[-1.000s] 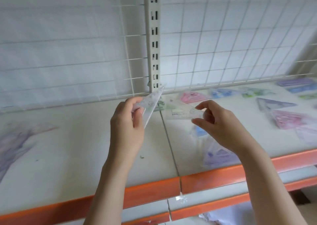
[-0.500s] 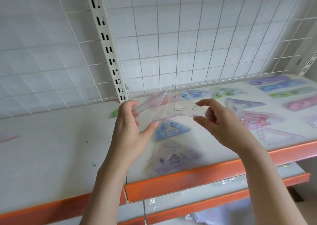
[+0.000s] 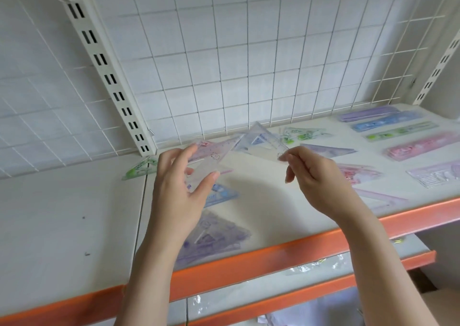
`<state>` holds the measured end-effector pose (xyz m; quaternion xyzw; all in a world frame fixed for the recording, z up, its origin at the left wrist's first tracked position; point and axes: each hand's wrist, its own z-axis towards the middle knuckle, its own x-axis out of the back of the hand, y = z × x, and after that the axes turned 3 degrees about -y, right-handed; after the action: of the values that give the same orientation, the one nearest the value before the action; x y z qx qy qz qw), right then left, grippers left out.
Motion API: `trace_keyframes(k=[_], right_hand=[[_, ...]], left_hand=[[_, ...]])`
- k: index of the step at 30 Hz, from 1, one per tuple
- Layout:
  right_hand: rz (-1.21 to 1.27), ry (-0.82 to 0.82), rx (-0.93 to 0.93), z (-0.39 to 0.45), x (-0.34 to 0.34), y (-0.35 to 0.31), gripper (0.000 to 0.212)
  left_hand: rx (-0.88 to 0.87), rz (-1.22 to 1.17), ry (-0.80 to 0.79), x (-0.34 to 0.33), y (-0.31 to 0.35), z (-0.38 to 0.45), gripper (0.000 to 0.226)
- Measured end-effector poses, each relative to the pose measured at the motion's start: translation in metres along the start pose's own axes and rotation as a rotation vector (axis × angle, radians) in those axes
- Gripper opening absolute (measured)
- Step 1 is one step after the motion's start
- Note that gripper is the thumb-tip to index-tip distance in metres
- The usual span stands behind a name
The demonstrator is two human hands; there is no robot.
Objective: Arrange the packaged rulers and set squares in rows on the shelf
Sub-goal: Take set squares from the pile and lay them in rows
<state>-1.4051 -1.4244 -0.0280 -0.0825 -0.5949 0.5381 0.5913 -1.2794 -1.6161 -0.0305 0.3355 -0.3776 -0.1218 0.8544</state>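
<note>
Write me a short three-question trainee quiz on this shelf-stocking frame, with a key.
1. True or false: the left hand and the right hand each hold a clear set square above the shelf.
2. Multiple choice: the long packaged rulers lie at A) the shelf's far right, B) its left half, C) the lower shelf.
3. Short answer: what colour is the set square lying beside the foot of the slotted upright?

Key
1. True: the left hand grips one set square, the right hand pinches the corner of another.
2. A.
3. Green.
</note>
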Motion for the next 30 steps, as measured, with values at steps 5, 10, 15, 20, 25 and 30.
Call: trace_keyframes(k=[5, 10, 15, 20, 25, 30], right_hand=[[-0.006, 0.022, 0.016, 0.006, 0.015, 0.017, 0.007], [0.003, 0.031, 0.026, 0.010, 0.029, 0.032, 0.036], [-0.028, 0.032, 0.047, 0.011, 0.043, 0.042, 0.029], [-0.063, 0.026, -0.002, 0.009, 0.062, 0.058, 0.033], [-0.093, 0.106, -0.032, 0.003, 0.082, 0.076, 0.044], [-0.078, 0.104, -0.011, -0.008, 0.101, 0.092, 0.042]], left_hand=[[0.013, -0.029, 0.006, -0.017, 0.009, 0.002, 0.055], [0.001, -0.027, 0.007, -0.031, 0.015, 0.005, 0.063], [-0.010, 0.000, -0.016, -0.046, 0.024, 0.008, 0.062], [-0.011, 0.031, -0.040, -0.061, 0.038, 0.008, 0.060], [0.046, 0.049, -0.086, -0.082, 0.054, 0.004, 0.068], [0.055, 0.074, -0.140, -0.100, 0.062, 0.003, 0.070]])
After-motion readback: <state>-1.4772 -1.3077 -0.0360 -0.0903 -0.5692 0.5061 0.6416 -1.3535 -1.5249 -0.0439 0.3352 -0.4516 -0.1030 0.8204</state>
